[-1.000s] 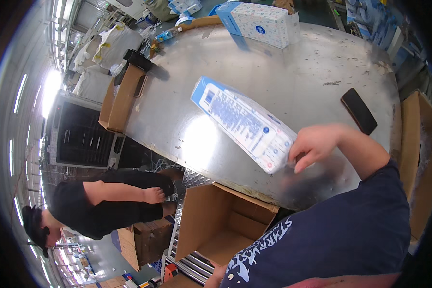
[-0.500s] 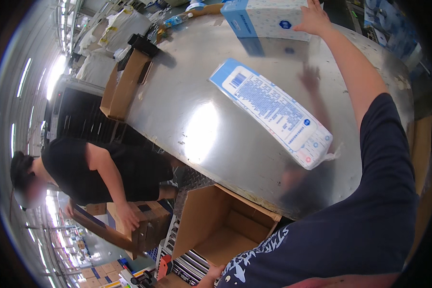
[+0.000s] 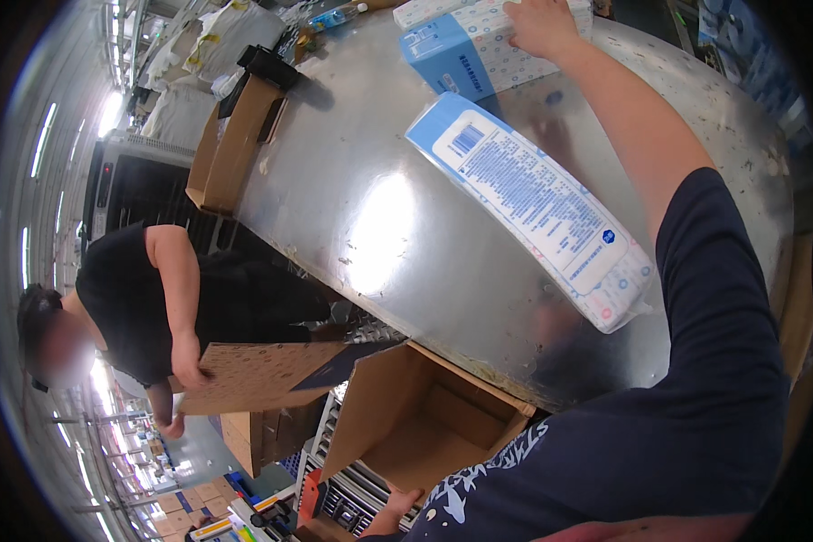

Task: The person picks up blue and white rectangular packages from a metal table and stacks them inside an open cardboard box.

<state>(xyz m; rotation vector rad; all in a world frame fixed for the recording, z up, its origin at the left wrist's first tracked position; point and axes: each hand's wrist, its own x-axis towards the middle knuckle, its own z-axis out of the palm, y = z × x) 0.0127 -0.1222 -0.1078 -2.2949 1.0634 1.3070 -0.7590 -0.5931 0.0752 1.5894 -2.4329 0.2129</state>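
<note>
My right hand (image 3: 544, 27) reaches to the far side of the metal table, its fingers closed over the upper edge of a blue-and-white plastic-wrapped pack (image 3: 479, 56). Part of another pale pack (image 3: 422, 11) shows behind it. Closer to me, a second blue-and-white pack (image 3: 535, 215) lies slantwise, its printed side up and a crinkled film end toward me. Low in the picture, my left hand (image 3: 396, 511) grips the near edge of an open cardboard box (image 3: 370, 406); most of its fingers are hidden. The visible inside of the box holds nothing.
The shiny metal table (image 3: 325, 181) borders the box. A roller conveyor (image 3: 352, 506) runs underneath the box. At left a co-worker (image 3: 122, 312) handles a cardboard sheet (image 3: 262, 372). An open carton (image 3: 235, 149) with a black device (image 3: 266, 68) stands at the table's far left.
My right hand and the far pack have moved left and nearer, exposing the pale pack behind. The co-worker has raised and turned the cardboard sheet. More of my left hand shows at the box.
</note>
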